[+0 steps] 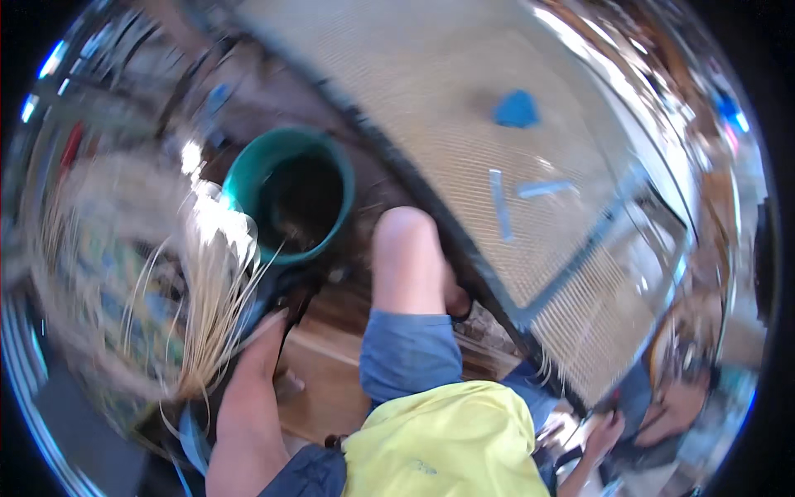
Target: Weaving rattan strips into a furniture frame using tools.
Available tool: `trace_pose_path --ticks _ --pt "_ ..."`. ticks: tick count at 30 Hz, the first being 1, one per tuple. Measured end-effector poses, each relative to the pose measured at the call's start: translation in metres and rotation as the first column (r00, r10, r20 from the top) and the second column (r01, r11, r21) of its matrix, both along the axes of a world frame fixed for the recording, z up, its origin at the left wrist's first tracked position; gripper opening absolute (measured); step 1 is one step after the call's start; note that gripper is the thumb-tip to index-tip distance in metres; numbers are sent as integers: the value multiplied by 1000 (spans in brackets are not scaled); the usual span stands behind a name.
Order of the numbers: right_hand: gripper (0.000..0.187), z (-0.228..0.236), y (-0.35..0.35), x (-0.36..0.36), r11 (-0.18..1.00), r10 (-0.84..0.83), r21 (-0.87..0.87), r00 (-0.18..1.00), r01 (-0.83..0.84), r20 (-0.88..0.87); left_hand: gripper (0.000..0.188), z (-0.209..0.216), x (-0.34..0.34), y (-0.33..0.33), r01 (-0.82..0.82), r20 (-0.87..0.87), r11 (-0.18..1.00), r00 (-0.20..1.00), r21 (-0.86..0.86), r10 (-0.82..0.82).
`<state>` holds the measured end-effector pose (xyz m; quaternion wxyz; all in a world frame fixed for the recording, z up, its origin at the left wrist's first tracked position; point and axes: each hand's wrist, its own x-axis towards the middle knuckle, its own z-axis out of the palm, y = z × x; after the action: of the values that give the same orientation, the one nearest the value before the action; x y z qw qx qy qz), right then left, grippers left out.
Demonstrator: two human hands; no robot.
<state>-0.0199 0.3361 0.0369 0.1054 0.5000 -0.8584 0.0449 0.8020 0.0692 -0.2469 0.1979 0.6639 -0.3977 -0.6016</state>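
My left hand [252, 356] reaches down at the lower left and grips a bundle of pale dry reeds [211, 306] near its bottom end. The strands fan upward and are blurred. Just beyond them a green bucket [331, 178] stands on the floor, dark inside. My bare knee [406, 257] and blue shorts lie between the bucket and a dark-framed woven mat [431, 99]. My right hand [609, 429] is small at the lower right, by the frame's near corner. Its fingers are too blurred to read.
A blue triangular piece [515, 109] and two pale blue strips [499, 205] lie on the woven mat. Another person's hand [679, 407] rests at the far lower right. A blurred heap of straw [91, 248] fills the left side.
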Motion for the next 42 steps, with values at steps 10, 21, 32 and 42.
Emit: trace_pose_path --ticks 10,21,32,42 --pt "22 25 -28 96 939 50 -342 971 35 236 32 -58 63 252 434 585 899 714 62 -385" --pt "19 26 -91 217 906 422 -308 558 -290 714 42 131 -17 234 155 797 958 594 -241 104" --pt "66 -16 -140 346 740 -210 -332 -669 -585 713 31 304 -140 211 -484 20 489 695 -726 719" --pt "84 13 -157 232 976 109 -217 -931 33 348 40 280 -396 106 -140 -335 543 900 -828 -280"
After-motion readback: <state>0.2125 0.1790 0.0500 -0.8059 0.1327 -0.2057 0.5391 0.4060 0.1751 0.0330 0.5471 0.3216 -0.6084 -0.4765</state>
